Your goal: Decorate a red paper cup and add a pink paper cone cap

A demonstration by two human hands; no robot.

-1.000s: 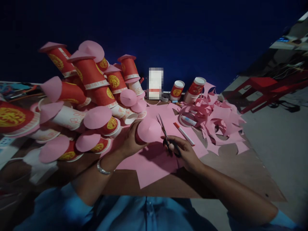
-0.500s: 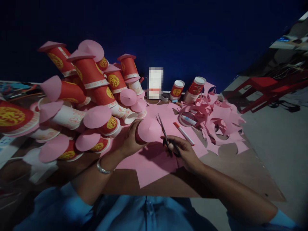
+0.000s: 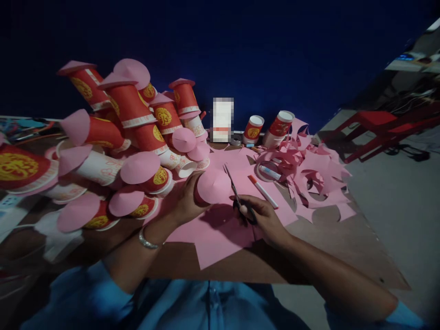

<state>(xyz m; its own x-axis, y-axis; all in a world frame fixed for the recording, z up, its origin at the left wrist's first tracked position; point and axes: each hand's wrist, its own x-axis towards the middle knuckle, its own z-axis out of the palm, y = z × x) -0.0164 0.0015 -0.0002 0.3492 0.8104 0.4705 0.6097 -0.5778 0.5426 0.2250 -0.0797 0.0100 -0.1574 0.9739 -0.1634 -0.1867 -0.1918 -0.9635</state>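
My left hand (image 3: 189, 200) is wrapped round a paper cup (image 3: 198, 196) whose top carries a pink paper cone (image 3: 214, 184). The cone faces up toward me and hides most of the cup. In my right hand (image 3: 258, 213) is a pair of scissors (image 3: 234, 187), its fingers through the dark handles. The blades point up and away, nearly closed, just right of the cone and apart from it. Beneath both hands lie pink paper sheets (image 3: 223, 243). A white marker with a red cap (image 3: 263, 191) rests on the paper beside my right hand.
Capped red and white cups (image 3: 125, 103) are piled at the left. Stacked cups (image 3: 279, 128) and a single red cup (image 3: 253, 130) stand at the back. Cut pink scraps (image 3: 318, 172) and a glue stick (image 3: 270, 172) lie at the right. A red stool (image 3: 378, 126) stands beyond the table.
Hardly anything differs. The view has shifted very slightly; both hands keep their hold on the cup and the scissors.
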